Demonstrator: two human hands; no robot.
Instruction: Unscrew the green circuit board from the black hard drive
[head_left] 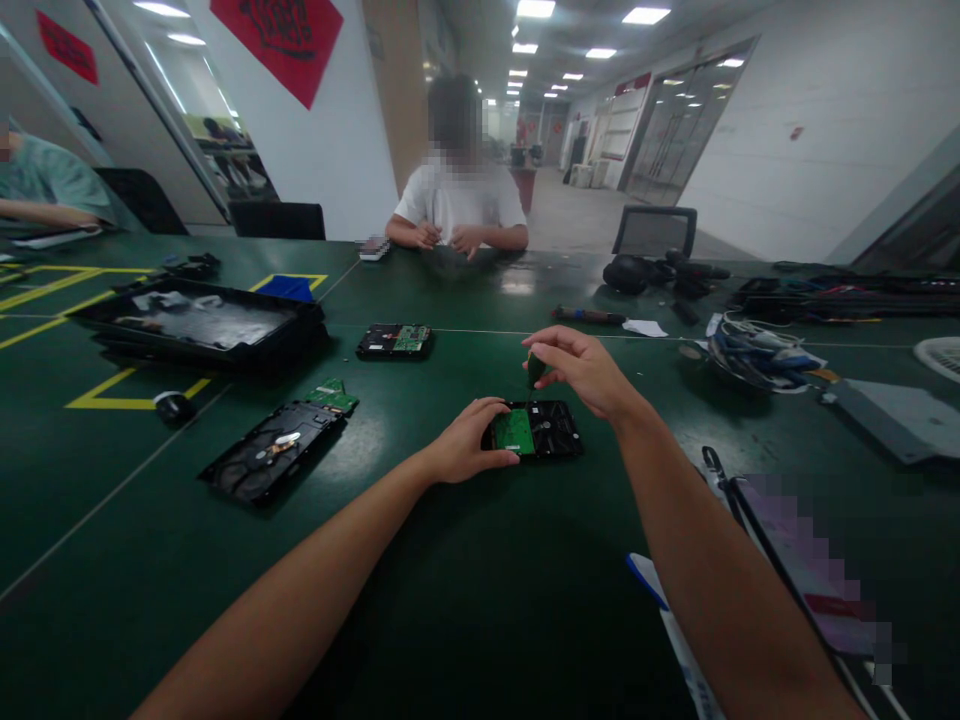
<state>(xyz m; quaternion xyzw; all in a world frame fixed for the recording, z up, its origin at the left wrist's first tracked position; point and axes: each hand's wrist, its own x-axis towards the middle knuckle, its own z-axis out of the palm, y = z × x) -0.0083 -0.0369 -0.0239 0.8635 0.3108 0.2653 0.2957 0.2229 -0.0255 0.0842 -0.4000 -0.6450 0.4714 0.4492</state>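
Note:
A black hard drive with a green circuit board [555, 430] lies flat on the dark green table. My left hand [469, 442] grips its left end between thumb and fingers. Above the drive, my right hand [581, 372] is closed around the dark handle of a screwdriver [535, 372], held upright. Its thin shaft points down to the edge of the circuit board; the tip is too small to make out. To the left lies another hard drive [274, 450] with a green board [331, 396] at its far end. A third hard drive [394, 341] sits further back.
Black trays [202, 325] stand at the left, with a computer mouse [174, 407] in front. A dark tool [589, 315], bundled cables [757, 355] and a grey metal box [892, 415] lie at the right. Across the table sits a person in a white shirt [465, 200].

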